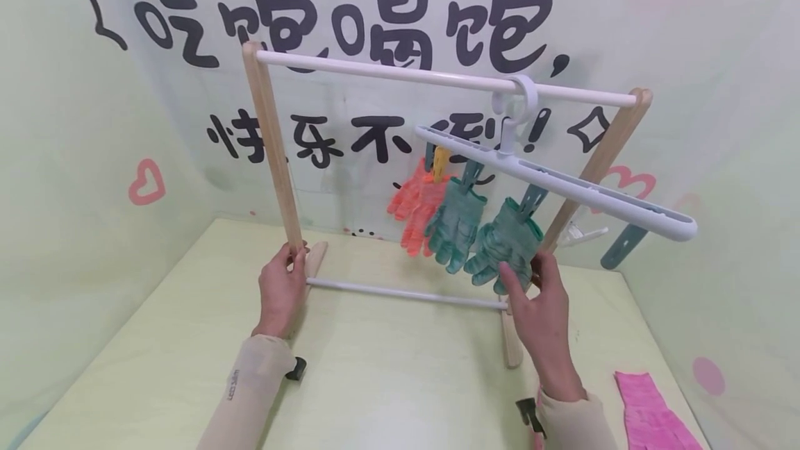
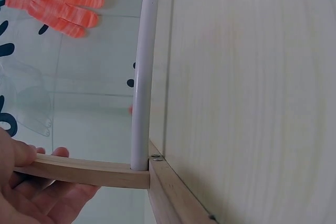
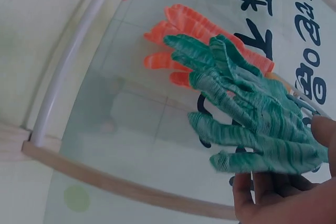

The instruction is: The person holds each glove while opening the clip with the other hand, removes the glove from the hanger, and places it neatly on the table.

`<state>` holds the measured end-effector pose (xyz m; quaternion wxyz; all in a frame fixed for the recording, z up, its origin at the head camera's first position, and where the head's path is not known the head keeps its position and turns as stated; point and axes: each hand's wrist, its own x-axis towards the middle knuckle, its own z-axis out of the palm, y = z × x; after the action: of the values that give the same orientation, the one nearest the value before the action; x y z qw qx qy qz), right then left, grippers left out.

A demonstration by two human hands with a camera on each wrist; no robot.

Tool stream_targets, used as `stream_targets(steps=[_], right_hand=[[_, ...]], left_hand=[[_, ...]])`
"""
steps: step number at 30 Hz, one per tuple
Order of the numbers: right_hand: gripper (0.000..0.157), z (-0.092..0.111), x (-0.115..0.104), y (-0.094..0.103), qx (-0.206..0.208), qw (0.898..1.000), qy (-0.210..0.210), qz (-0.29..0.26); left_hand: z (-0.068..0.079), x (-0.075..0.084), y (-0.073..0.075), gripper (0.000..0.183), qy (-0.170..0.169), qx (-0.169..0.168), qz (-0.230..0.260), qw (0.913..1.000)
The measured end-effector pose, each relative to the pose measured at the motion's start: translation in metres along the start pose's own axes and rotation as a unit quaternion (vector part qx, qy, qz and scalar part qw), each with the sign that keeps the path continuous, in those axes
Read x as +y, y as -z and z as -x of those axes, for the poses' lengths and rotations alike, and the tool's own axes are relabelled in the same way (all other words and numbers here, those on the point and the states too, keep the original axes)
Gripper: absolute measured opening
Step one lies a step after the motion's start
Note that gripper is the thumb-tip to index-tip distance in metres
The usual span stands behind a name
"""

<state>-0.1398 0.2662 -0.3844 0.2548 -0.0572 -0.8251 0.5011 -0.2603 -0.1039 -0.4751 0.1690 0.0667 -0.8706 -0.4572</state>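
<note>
Rack, wooden at the sides with white bars across, stood on the table near its far edge, running roughly along that edge, while a person had both hands low on its posts. From where I watched, the left hand was clamped on the left post, fingers bent round the wood and thumb on the other side, just above the lower bar. The right hand was low on the right post, its fingers curled round the wood and its thumb standing off just by a green glove; whether the two touched I couldn't tell.

A white hanger was hooked over the top bar, right of its middle, and sat slantwise, one end jutting out toward the person. Two orange gloves hung overlapping toward its far end, a yellow clip among the clips there. Next along came two green gloves, each under a blue-grey clip, and another such clip dangled on its own at the near end.

A pink glove lay on the table by the right edge, well toward the near side. Big black writing covered the pale wall behind the far edge.
</note>
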Motion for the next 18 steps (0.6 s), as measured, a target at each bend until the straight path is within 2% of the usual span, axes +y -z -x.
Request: stream_targets(steps=[5, 12, 18], right_hand=[[0.046, -0.007, -0.01, -0.006, 0.017, 1.0, -0.009, -0.014], [0.034, 0.0, -0.014, -0.006, 0.036, 0.999, -0.025, -0.013], [0.035, 0.006, -0.012, -0.005, 0.026, 0.999, -0.041, -0.01]], left_hand=[[0.001, -0.001, 0.001, 0.029, -0.005, 0.006, 0.001, 1.0], [0.0, -0.003, -0.001, 0.029, -0.009, 0.004, 0.002, 1.0], [-0.002, -0.002, -0.001, 0.03, -0.021, 0.005, 0.0, 0.9998]])
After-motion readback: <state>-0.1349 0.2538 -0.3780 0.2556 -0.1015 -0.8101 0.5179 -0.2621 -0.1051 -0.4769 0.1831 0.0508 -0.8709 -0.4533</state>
